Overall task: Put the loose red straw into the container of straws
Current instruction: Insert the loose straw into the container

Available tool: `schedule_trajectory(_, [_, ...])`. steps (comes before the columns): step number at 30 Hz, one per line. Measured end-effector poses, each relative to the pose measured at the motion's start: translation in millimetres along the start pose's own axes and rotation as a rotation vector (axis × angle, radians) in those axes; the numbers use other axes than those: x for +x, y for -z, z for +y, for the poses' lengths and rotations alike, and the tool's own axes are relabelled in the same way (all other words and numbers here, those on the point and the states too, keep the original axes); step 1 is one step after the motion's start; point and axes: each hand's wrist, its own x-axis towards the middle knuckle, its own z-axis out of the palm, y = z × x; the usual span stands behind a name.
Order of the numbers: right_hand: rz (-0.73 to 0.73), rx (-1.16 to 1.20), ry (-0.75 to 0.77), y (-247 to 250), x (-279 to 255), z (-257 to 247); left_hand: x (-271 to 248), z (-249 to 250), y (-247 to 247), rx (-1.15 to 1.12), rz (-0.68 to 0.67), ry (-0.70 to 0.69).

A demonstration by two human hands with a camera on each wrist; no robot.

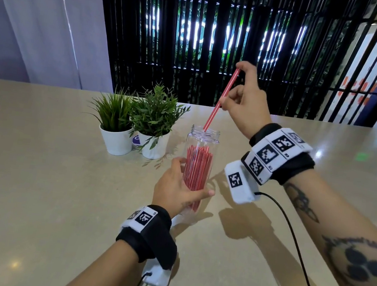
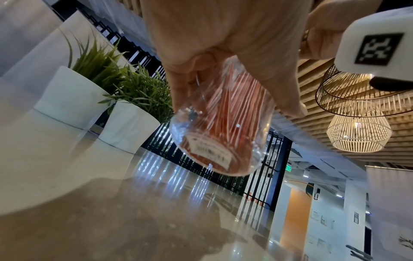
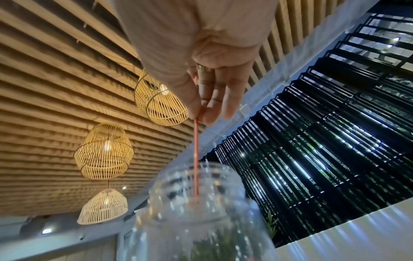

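The left hand [image 1: 178, 187] is gripping the jar [image 1: 202, 144] at frame centre, hiding its base. The right hand [image 1: 245, 102] is pinching the straw [image 1: 222, 99], whose tip is entering the open mouth; the plants [image 1: 136, 114] are standing near, to the left.

**Left hand grips the jar of straws above the counter**

The left hand [image 2: 223, 44] wraps round a clear jar [image 2: 221, 123], tilted and lifted off the glossy counter [image 2: 111, 211]. Red straws [image 2: 230, 98] fill the jar, and a white label [image 2: 210, 150] shows on its base. Two potted plants [image 2: 125, 106] in white pots stand to the left. Woven hanging lamps [image 2: 357, 130] hang at right, beneath a white marker block [image 2: 377, 47].
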Motion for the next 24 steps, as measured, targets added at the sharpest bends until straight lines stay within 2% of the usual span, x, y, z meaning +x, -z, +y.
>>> schedule_trajectory(5, [-0.143,-0.078,0.011,-12.4,-11.1,3.1,0.1,1.6,1.7,-0.018,0.007,0.002])
schedule_trajectory(12, [-0.234,-0.089,0.021,-10.2,-17.3,-0.8,2.6,5.1,4.4,-0.01,0.036,-0.014])
schedule_trajectory(19, [-0.073,-0.037,0.008,-3.7,-22.0,6.2,4.0,5.6,7.9,0.015,0.07,-0.037])
schedule_trajectory(24, [-0.298,0.046,-0.171,-22.8,-47.5,13.8,4.3,4.8,13.2,0.058,0.107,-0.039])
